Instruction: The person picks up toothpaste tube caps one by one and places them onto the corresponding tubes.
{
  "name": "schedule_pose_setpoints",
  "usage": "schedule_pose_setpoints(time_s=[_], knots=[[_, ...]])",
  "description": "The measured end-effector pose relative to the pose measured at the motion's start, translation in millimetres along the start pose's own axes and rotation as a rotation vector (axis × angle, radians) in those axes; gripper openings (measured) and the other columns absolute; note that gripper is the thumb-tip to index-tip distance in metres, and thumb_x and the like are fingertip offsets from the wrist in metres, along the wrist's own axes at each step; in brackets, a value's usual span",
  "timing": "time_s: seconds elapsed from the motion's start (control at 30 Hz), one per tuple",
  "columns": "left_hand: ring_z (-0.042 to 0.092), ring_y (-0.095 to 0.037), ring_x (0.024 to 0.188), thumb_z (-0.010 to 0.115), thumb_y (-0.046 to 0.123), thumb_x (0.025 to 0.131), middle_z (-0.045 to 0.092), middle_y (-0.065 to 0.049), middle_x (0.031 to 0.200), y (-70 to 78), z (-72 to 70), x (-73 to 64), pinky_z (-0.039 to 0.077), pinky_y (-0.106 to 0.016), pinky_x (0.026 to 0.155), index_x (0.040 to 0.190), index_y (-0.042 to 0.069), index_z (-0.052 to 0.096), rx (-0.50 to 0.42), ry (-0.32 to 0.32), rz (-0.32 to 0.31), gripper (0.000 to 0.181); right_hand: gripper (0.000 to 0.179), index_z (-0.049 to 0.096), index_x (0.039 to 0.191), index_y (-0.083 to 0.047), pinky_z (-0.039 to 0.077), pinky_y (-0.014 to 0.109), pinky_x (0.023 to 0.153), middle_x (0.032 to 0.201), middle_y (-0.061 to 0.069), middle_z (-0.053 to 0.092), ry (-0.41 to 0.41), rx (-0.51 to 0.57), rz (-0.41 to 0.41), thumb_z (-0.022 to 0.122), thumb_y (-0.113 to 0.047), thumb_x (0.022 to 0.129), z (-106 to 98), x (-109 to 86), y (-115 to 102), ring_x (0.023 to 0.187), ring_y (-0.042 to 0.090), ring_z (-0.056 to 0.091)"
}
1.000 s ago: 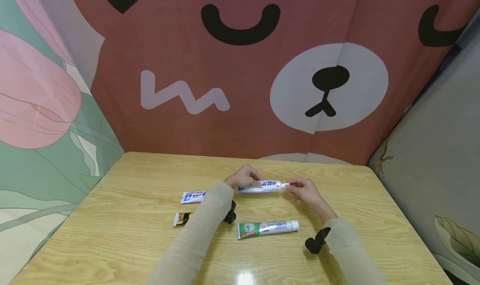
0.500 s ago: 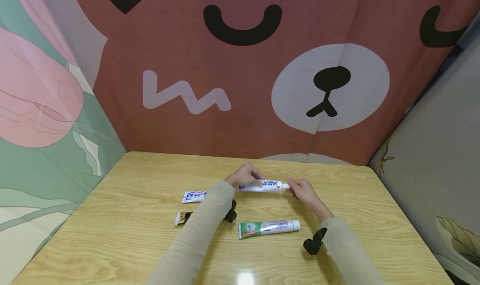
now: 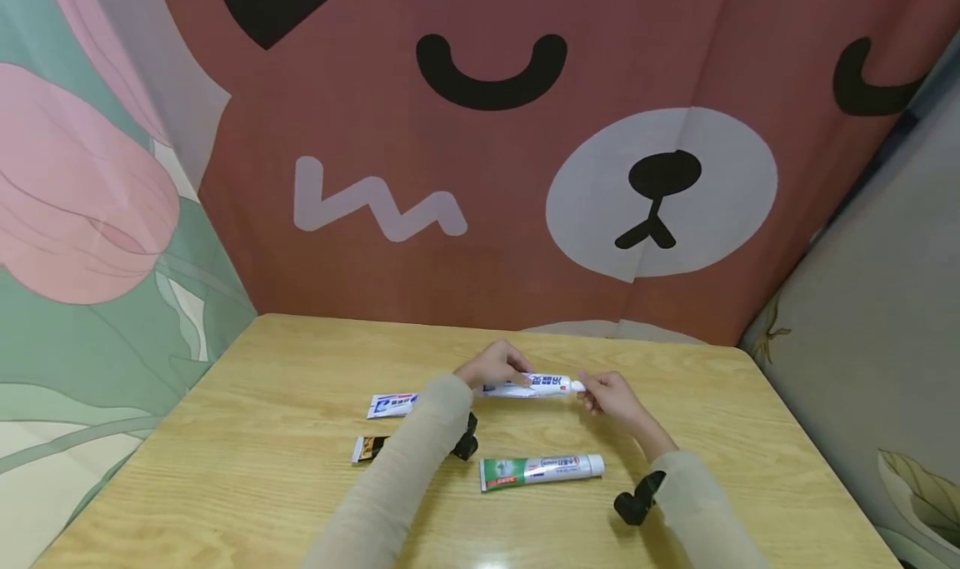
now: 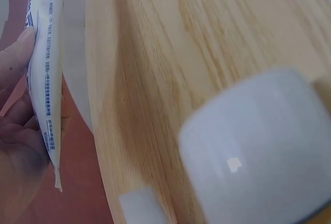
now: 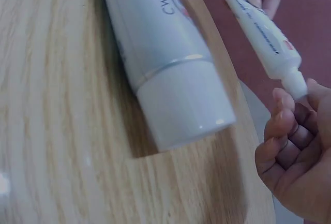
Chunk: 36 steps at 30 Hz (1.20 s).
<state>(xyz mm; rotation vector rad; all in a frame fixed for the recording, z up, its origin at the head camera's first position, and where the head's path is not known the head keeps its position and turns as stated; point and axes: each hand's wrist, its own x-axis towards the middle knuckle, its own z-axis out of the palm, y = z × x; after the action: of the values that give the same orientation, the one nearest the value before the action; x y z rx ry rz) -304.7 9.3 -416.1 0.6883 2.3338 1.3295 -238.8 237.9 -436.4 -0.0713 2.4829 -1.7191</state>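
In the head view my left hand (image 3: 495, 364) grips a white toothpaste tube (image 3: 551, 385) with blue lettering, held roughly level over the far part of the table. My right hand (image 3: 613, 398) pinches the small white cap (image 5: 295, 84) at the tube's right end, the thumb and index finger meeting at it. The right wrist view shows the other fingers of that hand curled below. In the left wrist view the tube's side (image 4: 47, 79) has fine blue print, and its flat crimped end points down past the left palm.
Nearer me lies a green-and-white toothpaste tube (image 3: 542, 472), cap to the right. Left of it, partly behind the left forearm, are a blue-and-white tube (image 3: 392, 405) and a black-and-gold one (image 3: 370, 449). A patterned curtain (image 3: 480, 286) stands behind the wooden table (image 3: 225, 486).
The right fingers have shifted their hold around the cap while the left hand keeps gripping the tube. The head view has tilted up a little, so everything sits lower in it.
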Motion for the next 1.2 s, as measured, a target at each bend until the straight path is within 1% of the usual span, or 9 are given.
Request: schedule_pose_setpoints(time_s=[0.1, 0.23, 0.37, 0.53, 0.63, 0.77, 0.87, 1.03, 1.2], knots=[[0.06, -0.011, 0.076, 0.07, 0.006, 0.078, 0.068, -0.002, 0.087, 0.1, 2.0, -1.0, 0.048, -0.024, 0.066, 0.089, 0.005, 0.072, 0.009, 0.001, 0.01, 0.011, 0.046, 0.057, 0.091, 0.016, 0.04, 0.021, 0.048, 0.061, 0.004, 0.056, -0.007, 0.047, -0.001, 0.043, -0.028, 0.097, -0.7, -1.7, 1.1, 0.051, 0.008, 0.049], [0.06, -0.011, 0.076, 0.07, 0.005, 0.078, 0.068, -0.003, 0.087, -0.2, 2.2, -1.9, 0.048, -0.024, 0.066, 0.089, 0.005, 0.072, 0.017, 0.011, 0.006, 0.011, 0.031, 0.051, 0.106, 0.015, 0.047, 0.025, 0.057, 0.077, 0.012, 0.064, -0.031, 0.13, -0.056, 0.053, -0.012, 0.092, -4.4, -3.3, 3.7, 0.064, 0.012, 0.058], [0.06, -0.01, 0.074, 0.07, 0.006, 0.078, 0.068, -0.002, 0.086, -1.4, 3.1, -0.7, 0.048, -0.023, 0.064, 0.089, 0.005, 0.072, 0.018, 0.005, 0.005, 0.011, 0.024, 0.055, 0.096, 0.015, 0.048, 0.026, 0.058, 0.074, 0.01, 0.064, -0.022, 0.116, -0.056, 0.056, -0.009, 0.09, -5.8, -4.0, 5.7, 0.063, 0.012, 0.058], [0.06, -0.011, 0.074, 0.07, 0.006, 0.078, 0.068, -0.001, 0.086, -1.1, 3.1, 2.6, 0.048, -0.024, 0.064, 0.089, 0.005, 0.072, 0.01, -0.001, 0.03, 0.011, 0.046, 0.057, 0.086, 0.015, 0.045, 0.023, 0.051, 0.061, 0.003, 0.057, -0.003, 0.079, -0.001, 0.045, -0.029, 0.096, -3.6, -2.5, 4.0, 0.052, 0.01, 0.051], [0.06, -0.011, 0.075, 0.07, 0.006, 0.078, 0.067, -0.001, 0.086, 0.4, 1.8, 2.5, 0.048, -0.024, 0.066, 0.088, 0.006, 0.072, 0.002, 0.015, 0.019, 0.01, 0.043, 0.056, 0.093, 0.015, 0.046, 0.025, 0.054, 0.068, 0.007, 0.059, -0.008, 0.089, -0.03, 0.046, -0.027, 0.096, -4.0, -2.1, 0.9, 0.057, 0.011, 0.054], [0.06, -0.011, 0.076, 0.07, 0.006, 0.078, 0.067, -0.002, 0.088, 1.5, 1.2, 1.1, 0.049, -0.025, 0.068, 0.089, 0.006, 0.072, -0.008, 0.028, -0.001, 0.011, 0.027, 0.054, 0.104, 0.013, 0.049, 0.03, 0.061, 0.08, 0.012, 0.063, -0.021, 0.119, -0.066, 0.056, -0.011, 0.091, -6.3, -1.9, -0.7, 0.067, 0.014, 0.058], [0.06, -0.011, 0.076, 0.07, 0.006, 0.078, 0.067, -0.002, 0.087, 2.2, 1.9, 0.5, 0.049, -0.025, 0.067, 0.089, 0.005, 0.072, -0.002, 0.026, 0.004, 0.011, 0.027, 0.054, 0.1, 0.015, 0.049, 0.03, 0.061, 0.074, 0.01, 0.062, -0.02, 0.114, -0.048, 0.056, -0.01, 0.09, -6.4, -1.7, 0.4, 0.063, 0.013, 0.058], [0.06, -0.012, 0.076, 0.07, 0.006, 0.079, 0.067, 0.0, 0.086, 4.2, 2.2, -0.1, 0.049, -0.025, 0.067, 0.089, 0.007, 0.072, 0.013, 0.016, 0.01, 0.01, 0.041, 0.056, 0.092, 0.016, 0.046, 0.025, 0.054, 0.061, 0.002, 0.056, -0.004, 0.1, 0.004, 0.05, -0.024, 0.095, -3.3, -1.9, 1.5, 0.053, 0.01, 0.052], [0.06, -0.011, 0.076, 0.07, 0.006, 0.079, 0.067, -0.001, 0.087, 3.8, 1.3, 0.8, 0.049, -0.024, 0.067, 0.089, 0.006, 0.072, 0.015, 0.024, 0.006, 0.01, 0.029, 0.055, 0.097, 0.012, 0.048, 0.026, 0.059, 0.071, 0.003, 0.06, -0.007, 0.127, -0.048, 0.055, -0.016, 0.092, -3.3, -2.3, 0.9, 0.063, 0.011, 0.055]])
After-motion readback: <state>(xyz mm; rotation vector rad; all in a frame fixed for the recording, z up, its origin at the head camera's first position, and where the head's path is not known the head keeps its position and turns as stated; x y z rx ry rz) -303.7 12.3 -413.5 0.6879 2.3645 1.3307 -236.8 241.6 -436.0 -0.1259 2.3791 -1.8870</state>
